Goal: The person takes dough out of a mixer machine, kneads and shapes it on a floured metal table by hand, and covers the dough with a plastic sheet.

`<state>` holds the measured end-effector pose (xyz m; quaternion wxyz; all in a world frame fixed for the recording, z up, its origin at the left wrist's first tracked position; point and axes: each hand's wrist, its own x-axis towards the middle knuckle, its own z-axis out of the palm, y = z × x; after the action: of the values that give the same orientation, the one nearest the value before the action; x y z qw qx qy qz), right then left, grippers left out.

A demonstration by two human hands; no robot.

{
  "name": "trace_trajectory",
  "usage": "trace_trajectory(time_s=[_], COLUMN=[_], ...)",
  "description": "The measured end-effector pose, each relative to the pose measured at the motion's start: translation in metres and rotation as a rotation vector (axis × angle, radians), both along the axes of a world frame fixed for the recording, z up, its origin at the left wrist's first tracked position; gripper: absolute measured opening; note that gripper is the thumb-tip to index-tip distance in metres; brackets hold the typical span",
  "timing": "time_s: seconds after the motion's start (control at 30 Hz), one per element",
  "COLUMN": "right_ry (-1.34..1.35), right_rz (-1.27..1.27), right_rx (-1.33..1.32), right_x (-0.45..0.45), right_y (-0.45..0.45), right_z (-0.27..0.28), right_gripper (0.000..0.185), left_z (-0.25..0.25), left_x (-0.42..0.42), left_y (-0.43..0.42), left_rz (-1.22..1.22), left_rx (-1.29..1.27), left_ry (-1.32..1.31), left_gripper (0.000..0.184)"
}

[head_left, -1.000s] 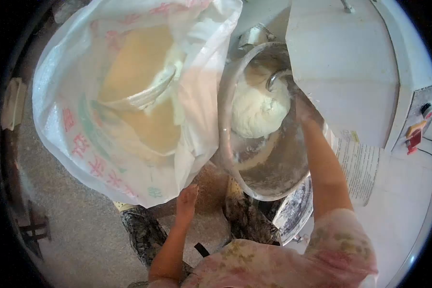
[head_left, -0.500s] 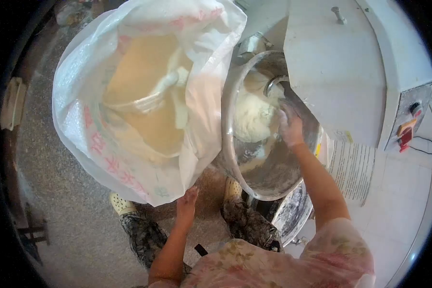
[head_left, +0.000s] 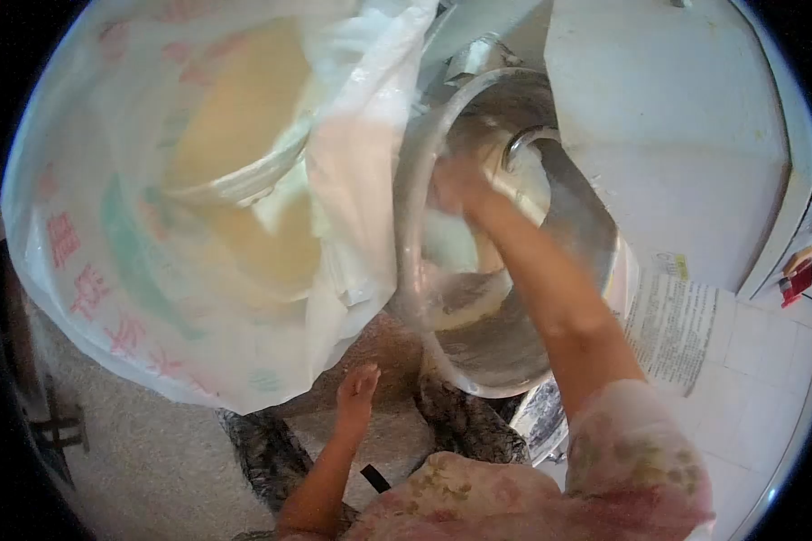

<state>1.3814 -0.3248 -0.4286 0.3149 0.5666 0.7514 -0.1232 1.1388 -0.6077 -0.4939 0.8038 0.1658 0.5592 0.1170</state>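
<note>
My right hand is inside the metal mixing bowl, by its left inner wall, smeared by motion so its fingers do not read. Pale dough lies under and beside my forearm, around the curved metal dough hook. A streak of dough or flour clings to the bowl's lower inside. My left hand hangs low, just below the right lower edge of the large white bag. Its fingers look loosely extended, with nothing visible in them. The bag stands open, with pale powder showing inside.
The mixer's white body stands right of the bowl, with a printed sheet below it. A red switch part sits at the far right. Speckled floor and my trouser legs are below.
My right hand has swept left across the bowl, from the dough's right side to the left wall. My left hand now shows apart from the bag's edge. The view has shifted.
</note>
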Motion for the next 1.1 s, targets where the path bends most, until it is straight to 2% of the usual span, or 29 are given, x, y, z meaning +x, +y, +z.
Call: trace_trajectory(time_s=[0.03, 0.07, 0.1, 0.17, 0.27, 0.37, 0.43, 0.47, 0.57, 0.77, 0.9, 0.97, 1.03, 1.07, 1.1], right_ry=[0.045, 0.002, 0.085, 0.082, 0.198, 0.251, 0.198, 0.260, 0.063, -0.114, 0.017, 0.099, 0.080, 0.021, -0.015], right_rz=[0.012, 0.118, 0.263, 0.452, 0.355, 0.066, -0.139, -0.172, -0.366, -0.196, -0.052, 0.022, -0.144, -0.343, -0.354], right_rx=[-0.059, -0.075, -0.124, -0.204, -0.291, -0.048, 0.102, 0.219, 0.191, 0.033, 0.248, 0.373, 0.300, 0.165, 0.052], right_x=[0.003, -0.004, 0.011, 0.030, 0.036, 0.026, 0.019, 0.017, 0.019, 0.068, 0.084, 0.087, 0.084, 0.060, 0.050], right_y=[-0.030, -0.064, -0.099, -0.142, -0.136, -0.094, -0.032, -0.007, 0.048, 0.080, 0.059, 0.047, 0.041, 0.042, 0.034], right_z=[-0.001, 0.018, 0.013, 0.027, 0.047, 0.050, 0.056, 0.051, 0.045, -0.034, -0.050, -0.054, -0.051, -0.033, -0.028], right_gripper=[0.028, 0.025, 0.022, 0.024, 0.030, 0.026, 0.031, 0.033, 0.039, 0.048, 0.042, 0.038, 0.037, 0.037, 0.037], left_z=[-0.004, -0.014, -0.022, -0.024, -0.017, -0.018, -0.018, -0.017, -0.026, -0.029, -0.027, -0.023, -0.019, -0.017, -0.015], left_x=[0.005, 0.008, 0.008, 0.006, 0.006, 0.002, -0.003, -0.005, -0.004, -0.011, -0.009, -0.011, -0.012, -0.011, -0.009], left_y=[-0.005, -0.015, -0.021, -0.023, -0.012, -0.003, -0.004, -0.003, -0.007, -0.018, -0.021, -0.025, -0.027, -0.024, -0.022], left_rz=[0.038, 0.073, 0.107, 0.037, 0.092, 0.145, 0.159, 0.169, 0.202, 0.159, 0.077, 0.165, 0.196, 0.183, 0.172], left_rx=[-0.012, -0.024, -0.037, 0.051, 0.031, 0.001, -0.008, -0.005, 0.003, -0.006, -0.071, -0.025, -0.019, -0.032, -0.046], left_ry=[-0.030, -0.056, -0.083, -0.070, -0.069, -0.085, -0.100, -0.108, -0.095, -0.064, -0.028, -0.075, -0.078, -0.058, -0.039], left_gripper=[0.034, 0.035, 0.035, 0.036, 0.037, 0.037, 0.037, 0.037, 0.038, 0.044, 0.035, 0.037, 0.037, 0.037, 0.037])
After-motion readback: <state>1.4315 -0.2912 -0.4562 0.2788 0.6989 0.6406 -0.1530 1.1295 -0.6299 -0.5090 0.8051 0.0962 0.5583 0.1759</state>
